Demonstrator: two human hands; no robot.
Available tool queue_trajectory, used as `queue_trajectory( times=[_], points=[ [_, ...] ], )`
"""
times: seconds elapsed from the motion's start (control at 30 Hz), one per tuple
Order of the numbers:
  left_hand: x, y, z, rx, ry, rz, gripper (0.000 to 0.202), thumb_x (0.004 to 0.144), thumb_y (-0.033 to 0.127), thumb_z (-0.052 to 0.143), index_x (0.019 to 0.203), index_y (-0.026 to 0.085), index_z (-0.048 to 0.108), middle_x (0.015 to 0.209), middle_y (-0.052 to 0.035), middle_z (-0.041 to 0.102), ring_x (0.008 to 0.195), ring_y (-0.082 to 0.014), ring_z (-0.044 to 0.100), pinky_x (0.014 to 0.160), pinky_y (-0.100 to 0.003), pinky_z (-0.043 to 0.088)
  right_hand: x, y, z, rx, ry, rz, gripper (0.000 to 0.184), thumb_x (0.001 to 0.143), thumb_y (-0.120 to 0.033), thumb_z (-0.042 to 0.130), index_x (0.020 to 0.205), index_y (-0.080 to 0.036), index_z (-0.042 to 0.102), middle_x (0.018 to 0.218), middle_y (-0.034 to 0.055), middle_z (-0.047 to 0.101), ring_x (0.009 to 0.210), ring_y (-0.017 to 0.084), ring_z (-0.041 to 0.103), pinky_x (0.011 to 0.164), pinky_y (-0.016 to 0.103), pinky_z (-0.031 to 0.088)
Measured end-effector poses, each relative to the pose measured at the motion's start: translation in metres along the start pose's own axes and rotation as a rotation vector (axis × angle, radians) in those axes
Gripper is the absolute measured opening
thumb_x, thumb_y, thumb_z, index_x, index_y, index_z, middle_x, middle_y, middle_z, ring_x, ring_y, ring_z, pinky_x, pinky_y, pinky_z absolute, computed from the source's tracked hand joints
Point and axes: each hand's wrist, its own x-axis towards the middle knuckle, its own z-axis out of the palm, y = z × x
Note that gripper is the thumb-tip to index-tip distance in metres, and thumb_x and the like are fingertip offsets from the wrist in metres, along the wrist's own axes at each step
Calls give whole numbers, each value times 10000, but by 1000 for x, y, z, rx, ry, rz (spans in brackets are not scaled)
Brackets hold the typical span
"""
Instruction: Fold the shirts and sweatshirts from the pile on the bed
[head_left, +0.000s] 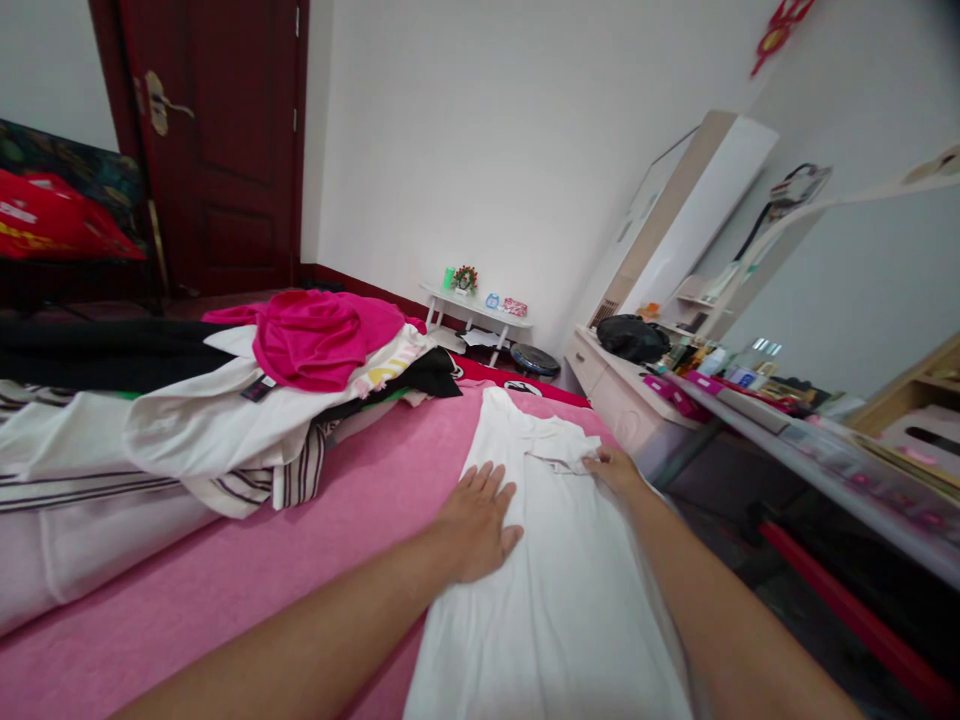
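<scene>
A white shirt [577,570] lies stretched lengthwise on the pink bedspread [397,480], its neckline toward the far end. My left hand [480,520] rests flat on the shirt's left side, fingers extended and slightly apart. At the upper right edge, near the shoulder, my right hand [613,468] pinches the fabric between thumb and fingers. Some of the right fingers are hidden from view. Soft creases run down the shirt's body, and a fold shows below the neckline.
Left of the shirt is a pile of clothes with a bright pink garment [322,335] on top and a striped one [300,475] below. A dressing table [630,400] with bottles and a black bag [632,338] stands right. A small white shelf [476,308] is by the wall.
</scene>
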Motion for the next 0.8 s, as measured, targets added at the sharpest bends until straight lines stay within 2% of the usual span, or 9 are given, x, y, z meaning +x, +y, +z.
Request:
queue_trajectory(
  times=[0.07,0.13,0.23,0.3,0.4,0.47,0.6,0.7,0.8],
  points=[
    [0,0,0,1,4,-2,669,933,531,227,1453,121,318,1542,-157,195,1432,-293,110,1156,-469,110,4,-1,-6,-45,20,35,85,650,-237,599,595,-173,610,480,-20,554,546,191,556,552,275,418],
    [0,0,0,-7,4,0,666,932,531,236,1451,124,322,1542,-157,196,1431,-297,113,1156,-476,105,7,-8,-15,-94,110,72,112,696,-237,563,698,-150,635,579,49,621,621,235,590,605,322,447],
    [0,0,-2,-63,14,-2,671,925,523,293,1458,117,297,1545,-164,183,1431,-297,116,1160,-469,110,-2,-31,-28,-118,256,-20,268,785,-221,472,985,-113,614,956,161,675,909,280,614,800,384,461],
    [1,-2,-3,-154,67,-30,687,916,501,350,1473,112,244,1549,-165,171,1428,-284,149,1162,-438,148,-21,-52,-35,-104,227,-278,281,810,-198,457,1053,-162,594,1194,127,615,1109,242,553,943,358,414],
    [6,-6,-1,-357,287,-105,626,920,354,378,1466,96,212,1521,-165,253,1398,-229,255,1150,-370,228,-58,-74,-37,-65,22,-831,298,826,-148,457,1075,-226,602,1339,47,536,1223,187,484,1020,317,373],
    [10,-10,3,-466,457,-163,566,885,211,383,1425,82,271,1449,-171,359,1355,-212,332,1136,-360,263,-75,-77,-33,-7,-5,-997,330,833,-115,435,1100,-229,592,1336,56,533,1197,183,509,995,326,403],
    [16,-14,10,-512,532,-183,599,730,38,442,1325,88,398,1318,-156,477,1265,-221,429,1106,-360,315,-69,-56,-14,85,164,-658,301,803,-197,507,1094,-199,583,1264,103,550,1172,239,514,966,404,423],
    [16,-15,10,-485,499,-152,586,695,21,466,1277,97,455,1277,-142,511,1220,-218,461,1089,-340,335,-54,-39,3,153,41,-394,361,786,-394,570,1069,-173,599,1156,115,598,1110,261,544,945,427,430],
    [15,-14,8,-462,473,-147,578,688,32,476,1262,101,485,1257,-135,537,1188,-223,488,1066,-343,359,-53,-42,13,158,-84,-318,436,775,-516,572,1049,-182,627,1112,99,625,1077,250,556,936,395,420]
  ],
)
